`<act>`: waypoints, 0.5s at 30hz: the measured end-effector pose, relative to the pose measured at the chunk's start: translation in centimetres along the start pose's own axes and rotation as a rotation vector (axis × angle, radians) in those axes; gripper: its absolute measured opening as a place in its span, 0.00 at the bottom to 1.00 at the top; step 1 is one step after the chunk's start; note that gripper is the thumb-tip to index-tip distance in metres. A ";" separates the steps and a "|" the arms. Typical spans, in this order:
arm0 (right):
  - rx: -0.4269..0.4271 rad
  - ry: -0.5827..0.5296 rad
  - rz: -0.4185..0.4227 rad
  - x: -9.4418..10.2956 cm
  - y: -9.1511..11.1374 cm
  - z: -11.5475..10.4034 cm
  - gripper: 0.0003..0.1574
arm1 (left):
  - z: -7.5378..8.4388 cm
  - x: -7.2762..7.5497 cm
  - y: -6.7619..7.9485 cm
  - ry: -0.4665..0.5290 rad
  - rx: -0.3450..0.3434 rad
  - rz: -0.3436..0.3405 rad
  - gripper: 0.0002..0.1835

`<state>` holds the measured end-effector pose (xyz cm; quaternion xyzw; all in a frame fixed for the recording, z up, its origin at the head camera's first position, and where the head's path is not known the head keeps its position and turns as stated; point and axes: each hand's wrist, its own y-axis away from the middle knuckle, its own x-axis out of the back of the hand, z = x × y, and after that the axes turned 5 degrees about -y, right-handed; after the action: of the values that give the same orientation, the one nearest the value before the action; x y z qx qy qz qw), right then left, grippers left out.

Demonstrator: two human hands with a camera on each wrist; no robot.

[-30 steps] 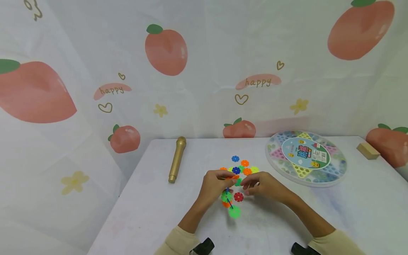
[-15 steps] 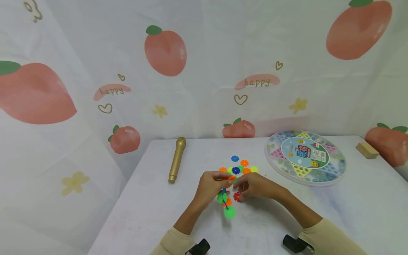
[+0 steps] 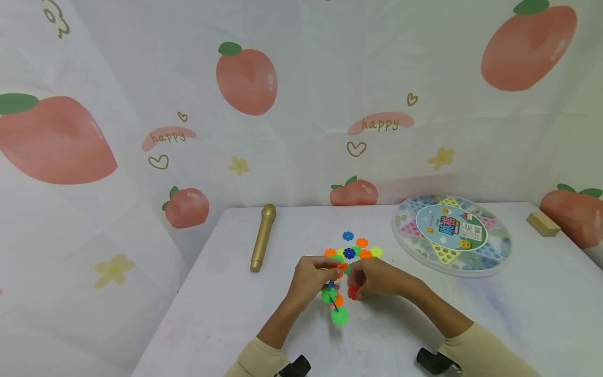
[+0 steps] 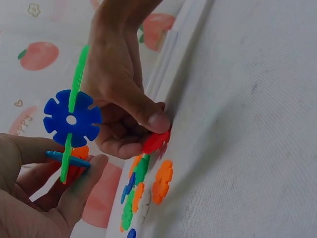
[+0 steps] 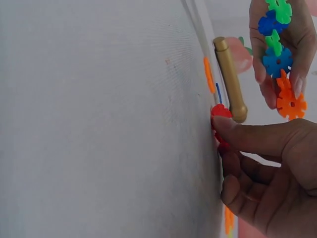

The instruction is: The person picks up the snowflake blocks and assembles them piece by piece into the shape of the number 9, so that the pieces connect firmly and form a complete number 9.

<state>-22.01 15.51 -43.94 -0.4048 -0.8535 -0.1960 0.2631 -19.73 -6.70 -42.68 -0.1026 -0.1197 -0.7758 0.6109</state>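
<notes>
My left hand (image 3: 306, 280) holds a chain of interlocked plastic snowflake discs in the air, thumb and fingers pinching it near its orange end. The chain shows green (image 3: 339, 315), blue (image 4: 89, 121) and orange (image 5: 292, 105) discs slotted edge to edge. Just right of it, low at the tabletop, my right hand (image 3: 381, 277) pinches a loose red snowflake disc (image 3: 353, 292) between thumb and fingers. In the right wrist view the red disc (image 5: 221, 111) is partly covered by the thumb. An orange disc (image 3: 339, 300) lies behind the chain.
Loose snowflake discs, among them dark blue (image 3: 349, 253) and orange (image 3: 361, 242) ones, lie beyond the hands. A gold microphone-shaped stick (image 3: 262, 238) is at the left. A round board-game case (image 3: 405, 251) and a wooden block (image 3: 543, 224) stand at the right.
My right hand has moved left and down onto the red disc and now pinches it. My left hand, with the chain, has shifted slightly left.
</notes>
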 end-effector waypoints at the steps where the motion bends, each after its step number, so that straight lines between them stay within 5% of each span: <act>1: 0.000 -0.006 0.004 0.1 0.1 0.0 0.13 | -0.1 0.0 0.0 -0.005 -0.001 0.002 0.09; 9: 0.000 -0.023 0.051 1.1 1.1 0.5 0.05 | -0.2 -0.1 -0.2 0.035 0.000 -0.014 0.09; 15: -0.038 -0.150 0.116 1.7 1.8 0.2 0.07 | -0.1 -0.4 -0.2 0.039 -0.001 -0.035 0.10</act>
<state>-21.56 17.72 -42.86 -0.4719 -0.8422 -0.1657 0.2015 -19.84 -6.28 -42.91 -0.0857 -0.1090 -0.7883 0.5994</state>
